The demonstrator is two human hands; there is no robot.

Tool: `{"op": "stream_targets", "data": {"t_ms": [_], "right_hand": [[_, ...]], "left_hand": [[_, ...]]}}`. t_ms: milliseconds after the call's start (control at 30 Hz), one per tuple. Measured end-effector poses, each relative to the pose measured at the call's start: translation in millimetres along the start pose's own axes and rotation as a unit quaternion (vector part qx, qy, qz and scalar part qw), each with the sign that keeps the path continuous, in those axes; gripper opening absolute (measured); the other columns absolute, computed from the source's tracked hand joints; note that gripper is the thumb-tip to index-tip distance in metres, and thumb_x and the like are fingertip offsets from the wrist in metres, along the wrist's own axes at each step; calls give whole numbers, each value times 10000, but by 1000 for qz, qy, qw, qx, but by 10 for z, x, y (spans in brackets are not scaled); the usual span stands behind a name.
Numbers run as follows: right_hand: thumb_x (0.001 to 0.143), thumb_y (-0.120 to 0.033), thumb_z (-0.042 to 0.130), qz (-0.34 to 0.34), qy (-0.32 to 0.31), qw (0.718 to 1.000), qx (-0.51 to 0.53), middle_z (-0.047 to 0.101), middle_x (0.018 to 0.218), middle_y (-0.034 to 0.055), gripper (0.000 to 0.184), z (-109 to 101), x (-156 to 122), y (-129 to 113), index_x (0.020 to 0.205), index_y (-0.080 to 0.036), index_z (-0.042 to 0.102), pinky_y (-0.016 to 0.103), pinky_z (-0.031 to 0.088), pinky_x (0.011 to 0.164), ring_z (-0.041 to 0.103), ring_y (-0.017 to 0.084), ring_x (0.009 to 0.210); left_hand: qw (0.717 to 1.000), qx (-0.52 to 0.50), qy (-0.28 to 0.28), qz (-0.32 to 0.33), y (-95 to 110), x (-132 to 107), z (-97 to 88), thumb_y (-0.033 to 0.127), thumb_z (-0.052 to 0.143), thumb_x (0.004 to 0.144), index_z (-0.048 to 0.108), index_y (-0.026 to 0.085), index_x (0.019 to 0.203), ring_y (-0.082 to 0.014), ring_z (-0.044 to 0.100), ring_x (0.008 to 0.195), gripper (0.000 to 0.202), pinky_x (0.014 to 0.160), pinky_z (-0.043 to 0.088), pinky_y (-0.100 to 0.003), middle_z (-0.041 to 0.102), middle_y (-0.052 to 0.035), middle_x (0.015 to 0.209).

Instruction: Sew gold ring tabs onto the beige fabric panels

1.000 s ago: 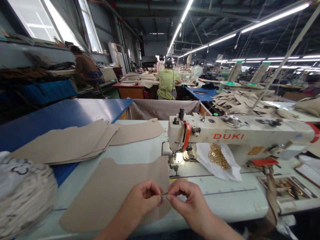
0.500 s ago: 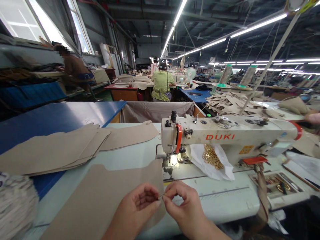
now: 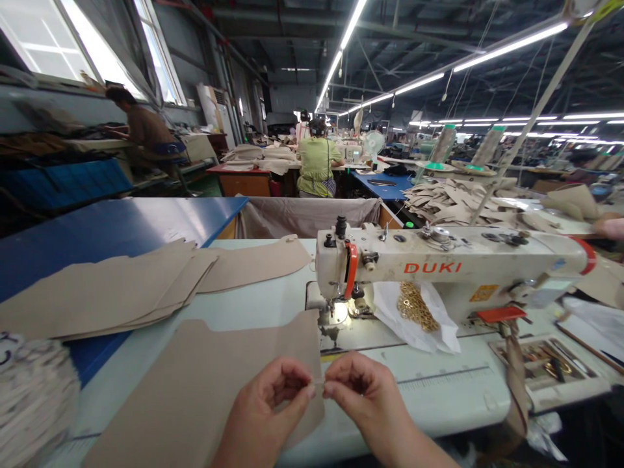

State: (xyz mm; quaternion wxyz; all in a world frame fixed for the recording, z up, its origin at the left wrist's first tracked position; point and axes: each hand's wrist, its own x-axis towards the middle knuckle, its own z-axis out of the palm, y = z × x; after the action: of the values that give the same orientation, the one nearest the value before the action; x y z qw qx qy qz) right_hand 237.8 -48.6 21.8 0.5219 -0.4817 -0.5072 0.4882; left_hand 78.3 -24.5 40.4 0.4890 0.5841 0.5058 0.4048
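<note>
My left hand (image 3: 275, 396) and my right hand (image 3: 363, 396) are both closed in a pinch, fingertips facing each other. Between them stretches a small thin pale piece (image 3: 318, 381), too small to name. Beneath the left hand lies a flat beige fabric panel (image 3: 209, 364), reaching to the needle area of a white sewing machine (image 3: 380, 260) marked DUKI. Under the machine's arm, gold-coloured metal rings or links (image 3: 416, 309) are heaped on white paper (image 3: 446, 335).
Stacked beige panels (image 3: 121, 279) cover the left of the table. A bundle of pale material (image 3: 34, 390) stands at the near left. On the right is a small tool tray (image 3: 546, 364). Ahead, a person in a green top (image 3: 316, 159) sits; another person's hand (image 3: 609, 226) shows far right.
My fingertips have moved slightly apart, the right hand shifting a little to the right, so more of the thin piece shows between them. The panel and machine stay put.
</note>
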Motion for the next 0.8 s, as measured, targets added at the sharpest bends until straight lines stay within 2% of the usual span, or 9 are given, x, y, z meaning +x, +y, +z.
{"op": "stream_targets", "data": {"t_ms": [200,433,600,667,800], "right_hand": [[731,-257,650,0,11,998,-54,654,618,23,113,-1,7,-32,667,-174,692,225,409,534,532,130,560],[765,-240,613,-17,15,992,-120,689,689,37,118,13,-12,-58,746,-176,709,232,451,584,602,157,618],[806,-211,567,-51,-3,985,-167,662,661,18,143,16,-1,-95,730,-179,684,215,412,567,576,140,611],[819,-201,546,-66,-9,979,-193,636,644,10,159,8,14,-112,718,-179,667,214,387,559,556,133,608],[813,-196,541,-50,-10,980,-193,607,623,-3,155,-30,76,-101,691,-176,635,213,359,547,528,124,594]], "left_hand": [[1000,-5,1,-4,-47,2,12,283,686,616,615,200,656,-176,645,639,117,628,534,-234,658,2,640],[1000,6,18,16,-72,-3,30,281,679,641,603,207,654,-171,642,658,107,655,530,-229,652,7,661],[1000,4,26,13,-112,-7,49,287,678,648,598,204,656,-171,637,672,116,667,522,-233,652,4,675],[1000,-1,10,9,-102,16,39,282,672,656,598,201,667,-168,634,661,110,653,517,-233,648,6,666],[997,13,-74,6,-28,206,-65,317,655,700,617,189,714,-175,634,674,135,649,510,-244,659,-4,676]]}}
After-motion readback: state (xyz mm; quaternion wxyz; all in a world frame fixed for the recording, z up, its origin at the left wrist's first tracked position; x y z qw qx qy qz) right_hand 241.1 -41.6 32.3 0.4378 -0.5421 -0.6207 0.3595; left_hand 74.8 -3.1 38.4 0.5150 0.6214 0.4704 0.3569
